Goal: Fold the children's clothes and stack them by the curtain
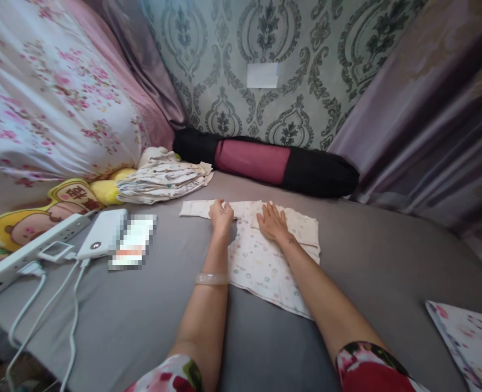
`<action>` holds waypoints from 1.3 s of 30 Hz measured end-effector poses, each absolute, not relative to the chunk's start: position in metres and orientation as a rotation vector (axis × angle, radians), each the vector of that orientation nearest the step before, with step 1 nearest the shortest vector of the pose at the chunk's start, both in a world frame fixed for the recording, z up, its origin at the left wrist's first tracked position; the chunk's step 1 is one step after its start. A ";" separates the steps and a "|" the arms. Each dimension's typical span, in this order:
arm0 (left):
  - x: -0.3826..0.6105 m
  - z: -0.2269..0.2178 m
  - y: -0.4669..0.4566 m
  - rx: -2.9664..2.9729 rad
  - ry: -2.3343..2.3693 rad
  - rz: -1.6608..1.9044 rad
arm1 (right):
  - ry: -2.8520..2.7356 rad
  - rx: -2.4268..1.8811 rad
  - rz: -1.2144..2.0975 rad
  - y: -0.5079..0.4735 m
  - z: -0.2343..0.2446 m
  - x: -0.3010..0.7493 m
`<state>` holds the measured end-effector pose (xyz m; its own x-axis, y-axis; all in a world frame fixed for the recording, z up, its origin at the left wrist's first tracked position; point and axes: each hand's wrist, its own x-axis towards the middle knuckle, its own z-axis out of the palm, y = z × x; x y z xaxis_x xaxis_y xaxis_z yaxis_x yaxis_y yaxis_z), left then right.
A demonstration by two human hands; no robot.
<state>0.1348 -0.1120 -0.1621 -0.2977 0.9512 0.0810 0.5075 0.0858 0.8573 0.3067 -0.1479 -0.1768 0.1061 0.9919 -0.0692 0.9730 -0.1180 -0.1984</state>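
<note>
A small white shirt [261, 267] with a scattered pastel print lies spread on the grey bed sheet. One sleeve stretches out to the left; the right sleeve appears folded in over the body. My left hand [221, 213] pinches the left sleeve near the shoulder with curled fingers. Flat on the upper part of the shirt rests my right hand [272, 222], its fingers stretched out and holding nothing.
A stack of folded clothes [163, 179] sits at the back left beside yellow plush cushions [77, 201]. A power strip [32, 250], a white power bank [104, 234] and cables lie left. A black and maroon roll bag [252, 163] lines the wall. Floral fabric [469, 337] lies right.
</note>
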 end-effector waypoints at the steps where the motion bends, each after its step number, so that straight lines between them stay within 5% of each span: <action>1: 0.131 -0.160 -0.113 1.413 1.927 1.125 | -2.017 -2.264 0.283 -0.148 -0.177 0.307; 17: 0.100 -0.158 -0.118 0.966 2.503 1.158 | -2.013 -2.285 0.276 -0.143 -0.172 0.307; 22: 0.098 -0.162 -0.113 0.901 2.552 1.179 | -2.145 -1.999 0.052 -0.144 -0.162 0.296; 28: 0.094 -0.164 -0.112 0.974 2.590 1.049 | -2.215 -1.802 0.226 -0.138 -0.161 0.269; 34: 0.087 -0.162 -0.110 0.931 2.415 1.252 | -2.112 -1.869 0.337 -0.124 -0.170 0.268; 39: 0.086 -0.153 -0.089 0.529 1.625 1.636 | -2.131 -1.879 0.398 -0.121 -0.172 0.272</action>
<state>0.0856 -0.0892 -0.1534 -0.6281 0.7474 -0.2163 -0.2215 0.0947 0.9706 0.2722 -0.1212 -0.1722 -0.1212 0.9924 0.0215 0.9176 0.1202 -0.3788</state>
